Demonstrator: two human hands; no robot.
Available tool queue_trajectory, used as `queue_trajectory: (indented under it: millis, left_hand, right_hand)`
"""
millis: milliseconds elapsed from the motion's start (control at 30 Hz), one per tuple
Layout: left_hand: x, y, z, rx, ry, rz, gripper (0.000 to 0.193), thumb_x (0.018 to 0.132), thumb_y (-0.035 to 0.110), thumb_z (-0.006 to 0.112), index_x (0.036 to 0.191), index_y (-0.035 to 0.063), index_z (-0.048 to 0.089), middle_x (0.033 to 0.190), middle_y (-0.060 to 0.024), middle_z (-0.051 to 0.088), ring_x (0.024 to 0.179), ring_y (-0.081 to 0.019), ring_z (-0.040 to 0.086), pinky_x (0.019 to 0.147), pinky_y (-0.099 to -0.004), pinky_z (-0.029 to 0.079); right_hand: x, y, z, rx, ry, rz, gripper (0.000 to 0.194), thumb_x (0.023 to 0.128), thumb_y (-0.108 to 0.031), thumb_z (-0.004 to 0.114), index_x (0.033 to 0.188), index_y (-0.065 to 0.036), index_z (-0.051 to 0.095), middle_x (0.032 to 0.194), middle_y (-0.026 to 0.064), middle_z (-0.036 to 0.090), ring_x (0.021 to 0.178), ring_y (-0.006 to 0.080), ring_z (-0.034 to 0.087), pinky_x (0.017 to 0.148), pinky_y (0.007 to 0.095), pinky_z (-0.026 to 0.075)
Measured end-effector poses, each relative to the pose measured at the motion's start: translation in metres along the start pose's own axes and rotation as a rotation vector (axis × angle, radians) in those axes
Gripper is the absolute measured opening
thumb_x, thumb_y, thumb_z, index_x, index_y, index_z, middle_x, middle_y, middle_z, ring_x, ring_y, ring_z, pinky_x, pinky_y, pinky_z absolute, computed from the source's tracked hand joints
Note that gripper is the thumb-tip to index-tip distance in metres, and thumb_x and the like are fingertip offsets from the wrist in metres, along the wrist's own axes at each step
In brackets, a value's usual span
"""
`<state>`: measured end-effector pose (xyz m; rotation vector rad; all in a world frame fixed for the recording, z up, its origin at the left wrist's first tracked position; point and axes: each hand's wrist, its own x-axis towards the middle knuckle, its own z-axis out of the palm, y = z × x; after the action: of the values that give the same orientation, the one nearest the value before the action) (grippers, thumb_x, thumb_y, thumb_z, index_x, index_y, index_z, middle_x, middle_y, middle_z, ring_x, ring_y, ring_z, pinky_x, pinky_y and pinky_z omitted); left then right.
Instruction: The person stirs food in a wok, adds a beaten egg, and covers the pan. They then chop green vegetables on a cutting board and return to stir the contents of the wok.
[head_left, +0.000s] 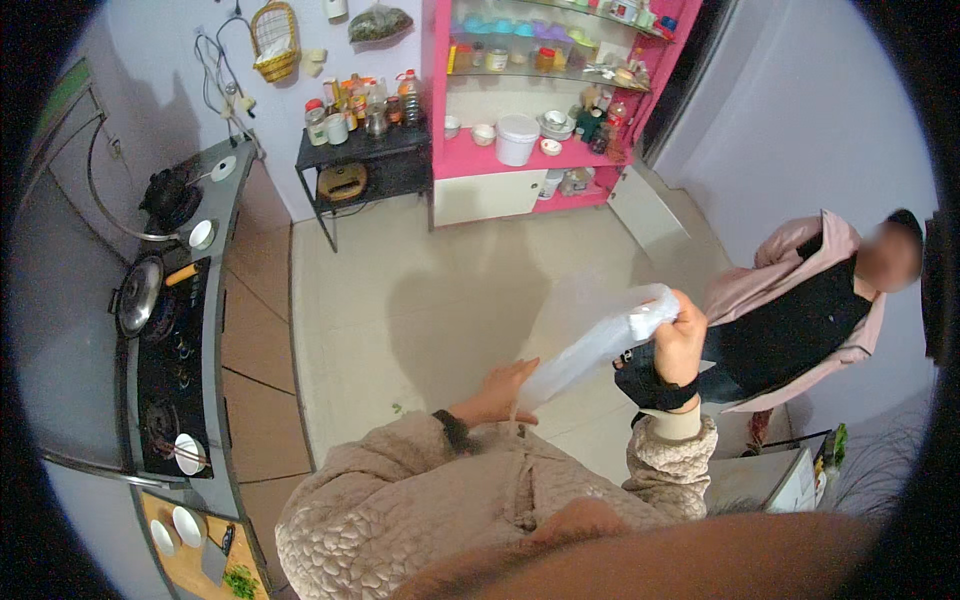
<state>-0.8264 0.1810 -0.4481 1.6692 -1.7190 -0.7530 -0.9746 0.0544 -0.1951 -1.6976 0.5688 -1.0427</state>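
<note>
My right hand is raised in front of me and closed around the upper end of a clear plastic bag. A small white bunched piece shows at the grip. The plastic slants down to the left, and its thin upper part looks blurred. At its lower end is my left hand, fingers and thumb apart, with the plastic passing close by or between them. Whether those fingers touch it I cannot tell. Both wrists wear dark bands below quilted beige sleeves.
A person in a pink jacket stands close on the right. To the left runs a counter with a gas stove, a lidded pan and a cutting board. Ahead are a black rack and a pink cabinet with one door open.
</note>
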Motion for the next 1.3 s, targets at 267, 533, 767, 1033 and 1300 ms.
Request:
queue_trajectory:
  millis: [267,533,767,1033,1300]
  left_hand:
    - [0.005,-0.01,-0.001,0.043,0.443,-0.378,0.082,0.069,0.038,0.071,0.133,0.0028,0.034,0.134,-0.0197,0.039,0.125,-0.035,0.035,0.1,-0.0476,0.027]
    - [0.0,-0.032,-0.017,-0.113,0.6,-0.477,0.061,0.076,0.031,0.064,0.127,0.0065,0.043,0.132,-0.0163,0.043,0.122,-0.0316,0.039,0.102,-0.0477,0.024]
    - [0.03,-0.042,-0.042,0.146,0.657,-0.236,0.052,0.071,0.019,0.067,0.118,0.0046,0.05,0.114,-0.018,0.054,0.108,-0.035,0.048,0.097,-0.0472,0.029]
    - [0.159,-0.055,-0.046,-0.411,0.705,-0.247,0.03,0.074,0.011,0.063,0.102,-0.0007,0.059,0.091,-0.0168,0.063,0.084,-0.0291,0.059,0.075,-0.0362,0.045]
    - [0.274,-0.007,-0.063,-0.684,0.603,-0.277,0.024,0.09,0.019,0.051,0.099,-0.0023,0.056,0.085,-0.0088,0.063,0.076,-0.0189,0.06,0.069,-0.0308,0.047]
  right_hand:
    - [0.03,0.007,0.038,0.024,-0.005,-0.147,0.032,0.068,0.004,0.047,0.098,0.005,0.059,0.085,0.0062,0.061,0.076,0.0125,0.056,0.072,0.025,0.046]
    - [0.057,0.006,0.069,0.028,-0.072,-0.121,0.03,0.073,-0.001,0.058,0.102,0.005,0.059,0.087,0.0053,0.062,0.078,0.0132,0.057,0.072,0.0266,0.047]
    - [0.084,-0.009,0.069,0.119,-0.04,-0.169,0.027,0.072,0.007,0.049,0.096,0.004,0.062,0.083,0.0012,0.063,0.072,0.0076,0.056,0.066,0.0214,0.045]
    - [0.149,0.0,-0.032,0.022,0.078,-0.265,0.025,0.075,-0.004,0.069,0.098,0.001,0.06,0.086,-0.0015,0.06,0.08,0.0075,0.055,0.072,0.0218,0.045]
    - [0.184,0.078,-0.269,0.13,-0.375,-0.232,0.076,0.062,-0.005,0.078,0.128,-0.004,0.042,0.103,0.0089,0.059,0.093,0.0156,0.058,0.082,0.0273,0.046]
